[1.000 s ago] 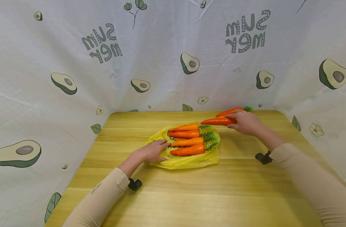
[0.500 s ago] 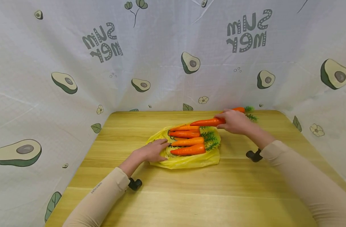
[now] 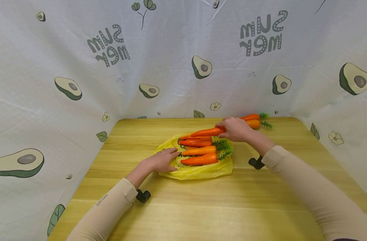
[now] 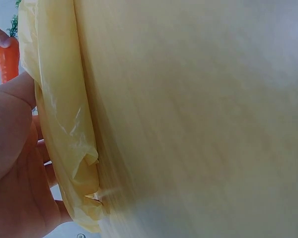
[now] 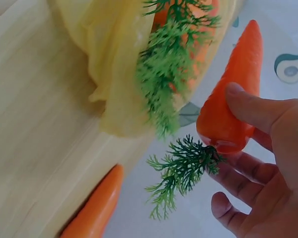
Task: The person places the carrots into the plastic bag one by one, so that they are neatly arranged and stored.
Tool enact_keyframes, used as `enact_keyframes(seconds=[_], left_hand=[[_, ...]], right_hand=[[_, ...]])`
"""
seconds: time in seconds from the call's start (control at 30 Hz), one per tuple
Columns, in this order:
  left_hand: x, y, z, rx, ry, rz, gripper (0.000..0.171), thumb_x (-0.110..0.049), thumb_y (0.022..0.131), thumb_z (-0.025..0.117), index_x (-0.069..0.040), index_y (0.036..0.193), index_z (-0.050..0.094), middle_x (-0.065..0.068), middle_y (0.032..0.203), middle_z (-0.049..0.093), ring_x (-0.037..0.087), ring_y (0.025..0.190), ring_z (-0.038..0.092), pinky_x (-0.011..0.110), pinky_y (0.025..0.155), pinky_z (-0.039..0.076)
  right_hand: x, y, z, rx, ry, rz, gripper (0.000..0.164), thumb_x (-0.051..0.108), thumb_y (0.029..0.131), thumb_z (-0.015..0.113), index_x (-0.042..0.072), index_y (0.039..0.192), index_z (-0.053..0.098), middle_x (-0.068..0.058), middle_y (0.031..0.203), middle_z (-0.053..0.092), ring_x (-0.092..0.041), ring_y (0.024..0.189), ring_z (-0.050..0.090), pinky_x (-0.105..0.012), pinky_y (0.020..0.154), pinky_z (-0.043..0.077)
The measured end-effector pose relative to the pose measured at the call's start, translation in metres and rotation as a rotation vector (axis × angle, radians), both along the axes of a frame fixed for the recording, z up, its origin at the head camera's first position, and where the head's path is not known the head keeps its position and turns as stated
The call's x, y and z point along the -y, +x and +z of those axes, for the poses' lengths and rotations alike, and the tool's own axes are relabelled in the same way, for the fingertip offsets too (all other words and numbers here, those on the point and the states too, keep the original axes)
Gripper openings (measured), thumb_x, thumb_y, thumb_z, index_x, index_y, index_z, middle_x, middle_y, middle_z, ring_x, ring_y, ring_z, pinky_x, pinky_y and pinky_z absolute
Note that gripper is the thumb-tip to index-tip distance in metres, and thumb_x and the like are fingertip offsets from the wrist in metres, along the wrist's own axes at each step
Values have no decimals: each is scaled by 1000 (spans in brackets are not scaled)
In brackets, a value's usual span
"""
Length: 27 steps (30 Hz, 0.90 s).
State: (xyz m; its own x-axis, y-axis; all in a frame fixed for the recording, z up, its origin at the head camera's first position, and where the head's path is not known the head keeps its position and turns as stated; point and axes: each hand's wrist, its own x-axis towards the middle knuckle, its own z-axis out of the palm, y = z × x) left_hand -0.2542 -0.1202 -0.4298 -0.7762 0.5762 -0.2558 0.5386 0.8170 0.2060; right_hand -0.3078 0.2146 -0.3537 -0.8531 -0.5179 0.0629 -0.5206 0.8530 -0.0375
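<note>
A reddish-orange carrot (image 3: 208,132) is pinched near its thick end by my right hand (image 3: 236,129), above the far rim of the yellow plastic bag (image 3: 198,174). In the right wrist view the thumb presses one side of this carrot (image 5: 236,94), and green leaves (image 5: 181,168) hang below it. Inside the bag several carrots (image 3: 199,159) lie side by side, tips to the left and leafy tops to the right. My left hand (image 3: 162,160) rests on the bag's left edge, fingers extended and thumb spread. Bunched yellow film (image 4: 64,114) lies against that hand in the left wrist view.
At the back right of the wooden table (image 3: 201,207), two more carrots (image 3: 253,124) lie behind my right hand, partly hidden. A white cloth (image 3: 171,43) printed with avocados hangs around the table's back and sides.
My right hand has carried the carrot leftward from the back right to over the bag's far side. The two carrots behind it show more. The left hand has stayed in place.
</note>
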Motion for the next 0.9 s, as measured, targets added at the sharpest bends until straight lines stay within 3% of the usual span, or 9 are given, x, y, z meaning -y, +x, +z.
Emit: enact_keyframes(seconds=[0.27, 0.5, 0.67, 0.9], left_hand=[[0, 0, 1, -6, -3, -2, 73, -43, 98, 64, -14, 158, 34, 10, 166, 25, 30, 153, 24, 55, 120, 28], [0, 0, 1, -13, -11, -11, 74, -43, 98, 65, -14, 158, 35, 10, 166, 26, 30, 153, 25, 58, 119, 29], [-1, 0, 2, -18, -9, -14, 73, -42, 98, 65, -13, 158, 35, 11, 166, 27, 30, 153, 26, 57, 119, 30], [-2, 1, 3, -15, -10, -12, 73, -42, 98, 65, -12, 158, 35, 11, 166, 27, 31, 153, 26, 54, 120, 29]], right_hand=[[18, -7, -9, 7, 6, 12, 44, 31, 88, 80, 14, 127, 71, -6, 94, 60, -21, 73, 53, -35, 57, 41], [30, -12, -16, 26, 26, -4, 44, 32, 88, 79, 15, 127, 71, -6, 98, 62, -21, 80, 56, -38, 61, 48], [37, -15, -18, 48, 35, -14, 39, 32, 88, 78, 16, 123, 72, -5, 96, 60, -21, 80, 54, -36, 60, 45], [42, -20, -23, 57, 35, -27, 47, 32, 89, 77, 14, 132, 69, -8, 109, 64, -23, 87, 61, -41, 67, 52]])
